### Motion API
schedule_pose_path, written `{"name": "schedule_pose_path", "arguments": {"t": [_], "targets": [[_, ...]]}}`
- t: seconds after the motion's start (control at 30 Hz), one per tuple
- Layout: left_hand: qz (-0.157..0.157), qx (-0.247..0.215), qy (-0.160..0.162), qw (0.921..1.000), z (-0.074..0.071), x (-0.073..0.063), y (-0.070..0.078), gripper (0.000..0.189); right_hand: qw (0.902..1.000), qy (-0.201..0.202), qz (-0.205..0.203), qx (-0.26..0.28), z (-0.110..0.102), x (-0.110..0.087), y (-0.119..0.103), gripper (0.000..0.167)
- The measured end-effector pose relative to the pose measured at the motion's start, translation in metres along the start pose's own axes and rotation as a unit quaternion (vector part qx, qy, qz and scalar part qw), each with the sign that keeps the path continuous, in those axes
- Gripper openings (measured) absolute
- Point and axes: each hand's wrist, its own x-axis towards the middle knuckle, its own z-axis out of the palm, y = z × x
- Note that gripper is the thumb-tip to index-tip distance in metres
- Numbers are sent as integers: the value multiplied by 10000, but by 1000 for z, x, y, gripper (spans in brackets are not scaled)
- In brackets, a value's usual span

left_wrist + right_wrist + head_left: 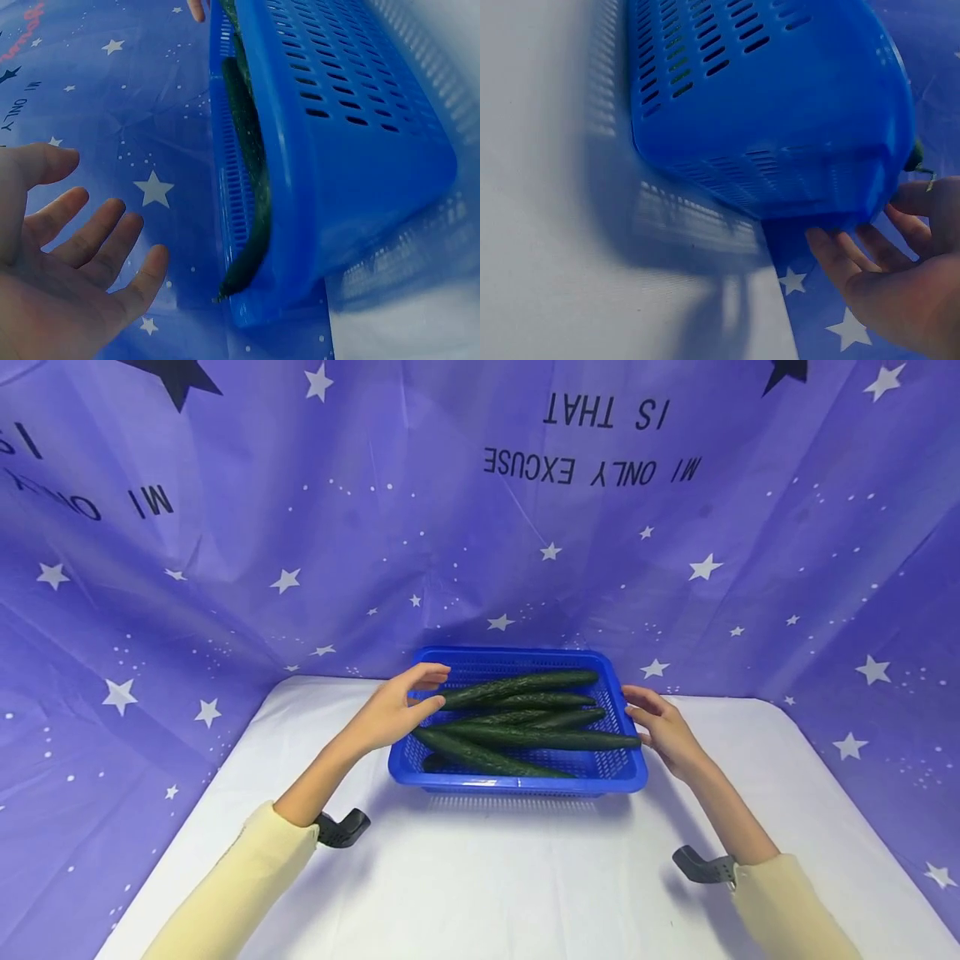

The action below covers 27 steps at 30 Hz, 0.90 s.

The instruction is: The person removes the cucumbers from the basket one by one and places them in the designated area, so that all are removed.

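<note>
A blue plastic basket (517,783) on the white table holds several long dark-green cucumbers (547,737). Over the basket's left end is my left hand (396,708), fingers spread from the thumb and slightly bent, with nothing in its grasp. The left wrist view shows this left hand (82,255) apart from the basket wall (360,180), beside a cucumber (251,157) whose end sticks out past the rim. At the right end, my right hand (666,731) has its fingertips at the outside of the rim, seemingly touching it; the right wrist view shows these fingertips (821,240) against the basket's edge.
A white cloth (480,877) covers the table under the basket. Purple star-printed fabric (480,552) hangs behind and along both sides, close to the basket's back edge. Dark wrist-worn devices (341,828) sit at both sleeves.
</note>
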Motion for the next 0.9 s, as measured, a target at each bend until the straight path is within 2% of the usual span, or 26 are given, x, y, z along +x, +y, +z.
{"name": "schedule_pose_path", "arguments": {"t": [0.2, 0.33, 0.43, 0.57, 0.7, 0.8, 0.9], "targets": [[-46, -129, -55, 9999, 6, 18, 6, 41, 9977, -99, 189, 647, 2, 3, 8, 51], [30, -321, -20, 9995, 9, 33, 10, 38, 9911, -90, 106, 1321, 5, 5, 14, 49], [63, -473, -42, 9989, 12, 45, 14, 36, 9873, 24, -10, 1591, 9, 6, 20, 47], [83, -519, -87, 9986, 19, 59, 17, 33, 9869, 276, -157, 1584, 14, 7, 25, 45], [116, -533, -200, 9983, 28, 72, 17, 31, 9853, 315, -215, 1664, 15, 7, 26, 46], [4, -776, -375, 9963, 35, 81, 17, 31, 9843, 310, -185, 1728, 16, 7, 27, 46], [-287, -1098, -528, 9921, 39, 91, 14, 30, 9834, 362, -100, 1773, 16, 8, 26, 45]]}}
